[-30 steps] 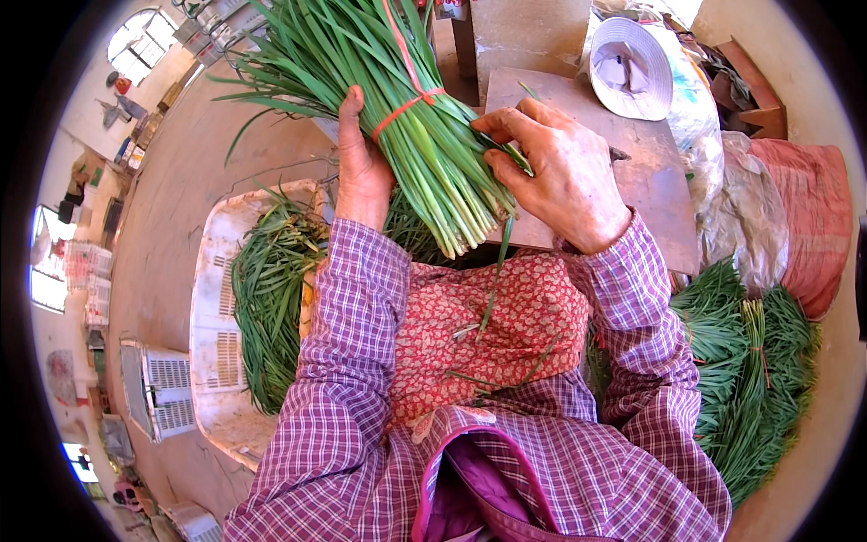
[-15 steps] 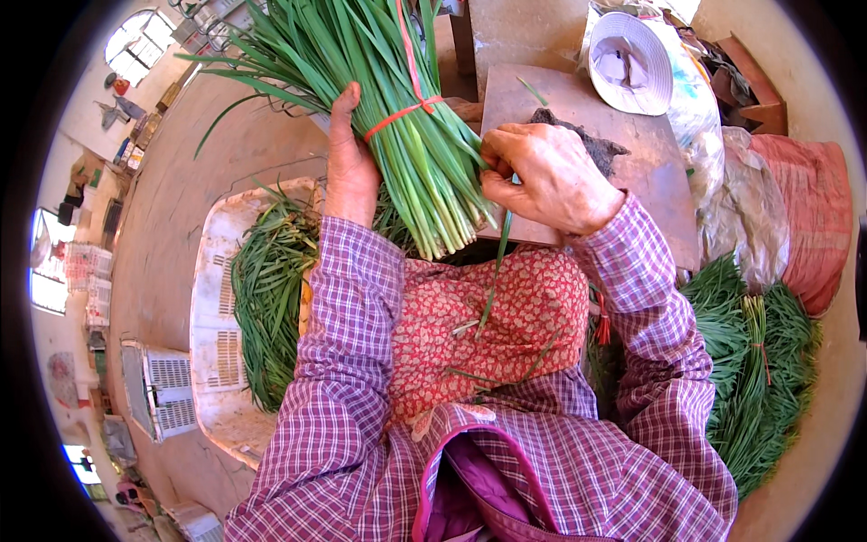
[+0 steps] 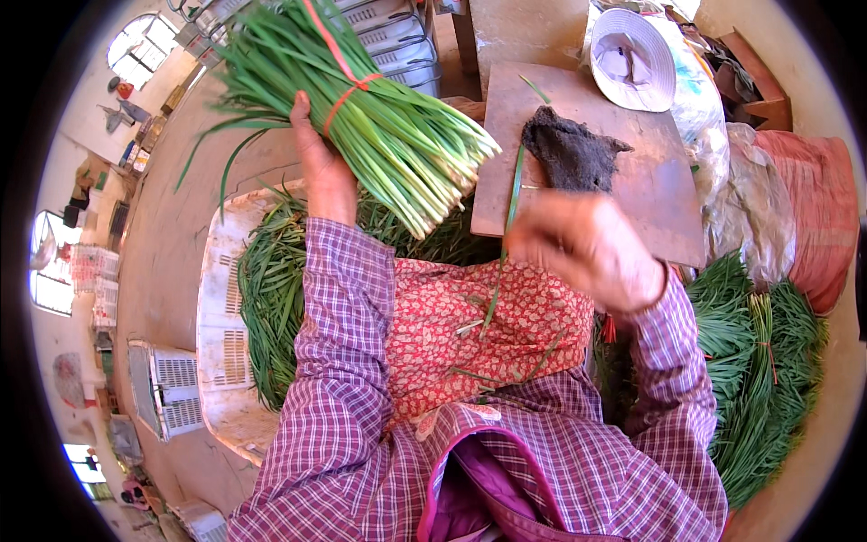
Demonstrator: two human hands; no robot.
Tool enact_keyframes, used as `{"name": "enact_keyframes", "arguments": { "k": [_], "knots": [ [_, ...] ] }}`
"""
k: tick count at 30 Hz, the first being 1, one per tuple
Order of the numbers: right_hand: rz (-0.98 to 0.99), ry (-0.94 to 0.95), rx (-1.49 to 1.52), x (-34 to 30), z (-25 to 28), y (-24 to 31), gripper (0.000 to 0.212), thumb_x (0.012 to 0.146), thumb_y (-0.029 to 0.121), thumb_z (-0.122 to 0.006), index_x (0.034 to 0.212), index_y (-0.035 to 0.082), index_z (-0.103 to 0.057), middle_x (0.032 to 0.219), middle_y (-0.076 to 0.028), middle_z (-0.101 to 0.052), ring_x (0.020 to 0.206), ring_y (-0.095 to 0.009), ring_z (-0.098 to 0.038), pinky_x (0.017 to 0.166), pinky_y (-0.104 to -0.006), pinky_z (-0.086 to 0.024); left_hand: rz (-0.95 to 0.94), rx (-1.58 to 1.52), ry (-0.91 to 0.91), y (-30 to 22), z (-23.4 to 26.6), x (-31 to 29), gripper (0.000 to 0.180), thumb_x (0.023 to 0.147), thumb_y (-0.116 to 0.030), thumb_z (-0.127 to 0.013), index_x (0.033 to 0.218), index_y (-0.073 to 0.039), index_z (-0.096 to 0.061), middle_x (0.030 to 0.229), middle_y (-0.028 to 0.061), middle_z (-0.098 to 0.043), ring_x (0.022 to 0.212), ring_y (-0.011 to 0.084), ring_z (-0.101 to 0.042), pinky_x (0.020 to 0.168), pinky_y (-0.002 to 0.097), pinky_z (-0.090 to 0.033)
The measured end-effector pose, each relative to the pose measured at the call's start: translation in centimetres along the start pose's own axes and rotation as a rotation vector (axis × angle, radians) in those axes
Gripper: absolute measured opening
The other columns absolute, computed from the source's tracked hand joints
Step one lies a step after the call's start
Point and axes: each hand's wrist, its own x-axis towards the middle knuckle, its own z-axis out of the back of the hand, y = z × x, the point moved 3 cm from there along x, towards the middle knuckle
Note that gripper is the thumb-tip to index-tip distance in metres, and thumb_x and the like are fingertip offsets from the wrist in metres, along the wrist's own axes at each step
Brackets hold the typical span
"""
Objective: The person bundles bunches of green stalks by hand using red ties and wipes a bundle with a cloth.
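Note:
My left hand (image 3: 323,167) is closed around the underside of a thick bunch of garlic chives (image 3: 393,135), bound by a red band (image 3: 339,104). The pale cut ends point right and toward me; the green leaves fan out to the far left. My right hand (image 3: 587,248) is apart from the bunch, in front of the board's near edge, and its curled fingers are smeared by motion. Beside its fingertips a long loose leaf (image 3: 516,194) runs from the board down to my lap; whether the fingers grip it is unclear. Leaf scraps lie on my red flowered apron (image 3: 442,303).
A brown board (image 3: 650,172) bears a dark cloth (image 3: 573,144) and a pale hat (image 3: 632,63). Left of my lap stands a white crate (image 3: 221,316) with loose leaves. More chives (image 3: 768,379) are heaped at right, below a red sack (image 3: 804,208). Grey crates (image 3: 397,45) stand beyond.
My left hand has carried the bunch left and tilted its cut ends upward to the right. The right hand has left the cut ends and moved toward me and right, uncovering the dark cloth.

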Motion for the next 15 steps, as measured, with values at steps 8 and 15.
{"name": "enact_keyframes", "arguments": {
  "k": [8, 15],
  "knots": [
    [-0.089, -0.382, -0.566, 7.6, -0.3, -1.4, 0.034, 0.090, 0.040, -0.062, 0.089, 0.006, -0.059, 0.079, -0.011, -0.065, 0.069, -0.031, -0.066, 0.059, -0.0437, -0.051, -0.037, 0.058, 0.102, 1.9, -3.2, -1.6, 0.066, 0.084, -0.045, -0.071, 0.133, -0.006, -0.049, 0.127, 0.0088, -0.060, 0.115, 0.0246, -0.058, 0.101, 0.0419, -0.048],
    [-0.014, -0.310, -0.518, 7.9, -0.8, -2.0, 0.026, 0.092, 0.028, -0.059, 0.086, 0.003, -0.058, 0.076, -0.014, -0.062, 0.069, -0.036, -0.065, 0.060, -0.0449, -0.050, -0.019, 0.099, 0.094, 1.8, -2.5, -1.6, 0.064, 0.085, -0.043, -0.071, 0.132, -0.005, -0.050, 0.126, 0.0089, -0.060, 0.114, 0.0236, -0.058, 0.100, 0.0412, -0.048]
  ]
}}
